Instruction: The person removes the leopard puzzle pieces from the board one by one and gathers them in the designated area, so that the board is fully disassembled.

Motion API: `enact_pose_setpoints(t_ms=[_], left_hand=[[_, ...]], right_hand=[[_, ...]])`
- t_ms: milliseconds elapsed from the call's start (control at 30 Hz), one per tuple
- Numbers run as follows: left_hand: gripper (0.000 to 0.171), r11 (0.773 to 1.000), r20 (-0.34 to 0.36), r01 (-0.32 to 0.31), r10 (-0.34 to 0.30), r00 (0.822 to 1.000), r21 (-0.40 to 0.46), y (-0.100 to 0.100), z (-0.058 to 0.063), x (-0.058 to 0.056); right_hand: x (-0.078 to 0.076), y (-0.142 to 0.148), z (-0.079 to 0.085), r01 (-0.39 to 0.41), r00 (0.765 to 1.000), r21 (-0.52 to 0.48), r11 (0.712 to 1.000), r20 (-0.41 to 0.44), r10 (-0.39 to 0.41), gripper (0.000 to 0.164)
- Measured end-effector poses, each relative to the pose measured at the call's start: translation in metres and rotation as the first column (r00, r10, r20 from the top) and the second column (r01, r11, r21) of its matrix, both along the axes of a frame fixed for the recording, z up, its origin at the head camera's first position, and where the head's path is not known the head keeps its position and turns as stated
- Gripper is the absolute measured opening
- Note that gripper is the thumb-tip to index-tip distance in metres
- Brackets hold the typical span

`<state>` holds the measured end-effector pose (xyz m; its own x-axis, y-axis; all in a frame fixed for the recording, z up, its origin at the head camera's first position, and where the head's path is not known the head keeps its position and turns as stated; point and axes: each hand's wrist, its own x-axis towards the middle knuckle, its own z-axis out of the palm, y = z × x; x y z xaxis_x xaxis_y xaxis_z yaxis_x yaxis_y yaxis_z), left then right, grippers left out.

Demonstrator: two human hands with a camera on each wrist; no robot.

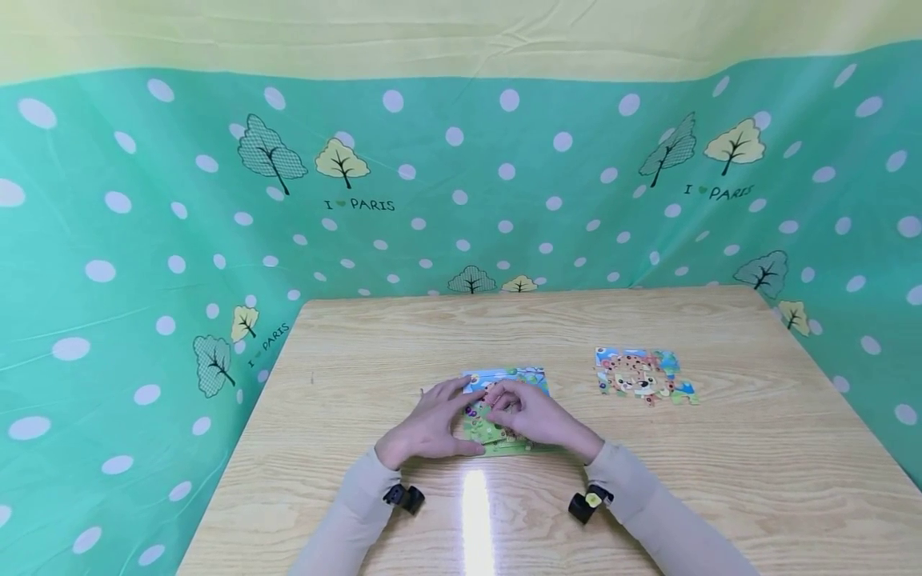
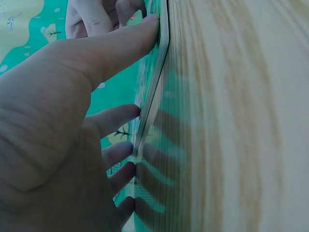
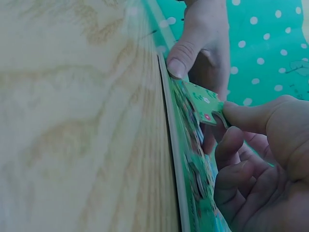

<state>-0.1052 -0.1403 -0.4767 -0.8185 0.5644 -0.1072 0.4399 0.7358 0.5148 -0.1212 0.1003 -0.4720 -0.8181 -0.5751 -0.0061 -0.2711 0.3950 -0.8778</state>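
A jigsaw puzzle board [image 1: 531, 376] with a colourful picture lies on the table under both hands. My right hand [image 1: 536, 412] pinches a green puzzle piece [image 3: 202, 102] with a small white flower and a red one, between thumb and fingers. In the right wrist view the piece is tilted above the board's near part, where several other pieces lie. On the board's left side rests my left hand [image 1: 430, 424], fingers spread and nearly straight. Its thumb [image 2: 130, 43] presses on the near edge, and its other fingertips touch the left edge. Both hands hide part of the picture.
To the right on the wooden table [image 1: 346, 344] lies a partly joined jigsaw [image 1: 637, 376] with an animal face and an uneven outline. A green dotted cloth [image 1: 461, 176] hangs behind the table and along its sides.
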Motion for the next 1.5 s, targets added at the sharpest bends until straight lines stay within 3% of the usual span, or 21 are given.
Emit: enact_pose_setpoints(t_ms=[233,433,1500], left_hand=[[0.095,1.000,0.007,-0.005,0.005,1.000,-0.012,0.000,0.000,0.000],[0.094,1.000,0.004,-0.005,0.005,1.000,0.001,0.000,0.001,0.001],[0.093,1.000,0.008,-0.002,0.002,1.000,0.024,0.000,0.001,0.002]], right_hand=[[-0.002,0.011,0.001,0.064,0.998,-0.022,0.998,0.022,-0.064,0.014],[-0.004,0.024,0.000,0.101,0.995,-0.020,0.995,-0.012,-0.101,0.014],[-0.003,0.103,-0.008,0.301,0.948,-0.009,0.954,0.106,-0.299,0.027]])
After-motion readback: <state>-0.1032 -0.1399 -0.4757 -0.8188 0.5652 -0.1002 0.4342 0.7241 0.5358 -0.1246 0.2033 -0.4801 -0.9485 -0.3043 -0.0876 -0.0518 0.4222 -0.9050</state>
